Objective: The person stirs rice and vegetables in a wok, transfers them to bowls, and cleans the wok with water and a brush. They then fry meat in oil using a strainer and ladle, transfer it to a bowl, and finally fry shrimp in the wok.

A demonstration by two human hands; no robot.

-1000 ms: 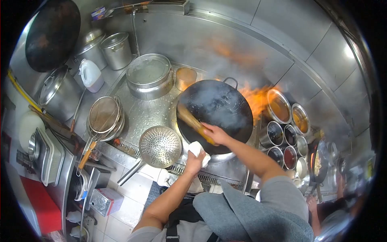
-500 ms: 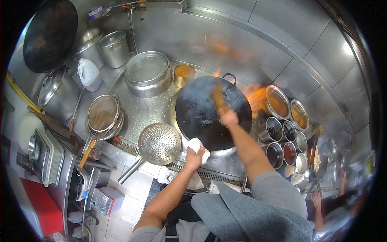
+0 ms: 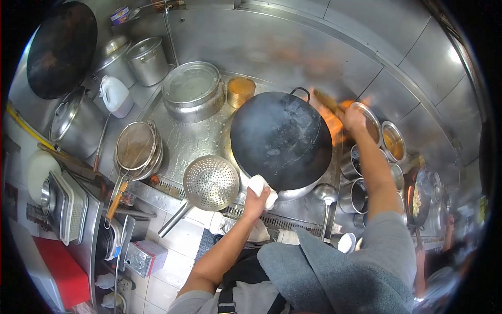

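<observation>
The wok (image 3: 266, 152) sits on the burner at the centre of the bench (image 3: 201, 140), its loop handle on the far side. Its inside is dark, with a wet sheen and pale haze.

Left hand (image 3: 254, 204): the grip is closed on a folded white cloth (image 3: 262, 191) at the near rim of the wok. Whether the rim itself is pinched through the cloth cannot be told.

Right hand (image 3: 354, 120): the grip is closed around a wooden brush (image 3: 327, 100), held beyond the right rim of the wok, above the flame (image 3: 333, 125). The hand is close to the sauce pot (image 3: 371, 124) and overlaps its rim in view; contact cannot be confirmed.

Hazards, as judged from this position:
- Burn or scorching. Cause: the right hand and brush are held at the flame.
- Spill or contamination. Cause: a low forearm or a dripping brush over the open pots, including the pot of orange liquid (image 3: 393, 142).
- Heat reaching the left hand. Cause: a thin, wet or slipping cloth at the rim.
- Wok tipping. Cause: uneven pressure on the near rim alone.
- Knocked tools. Cause: the strainer (image 3: 212, 183) and ladle (image 3: 326, 193) lie near the wok, on either side of the left hand.
</observation>
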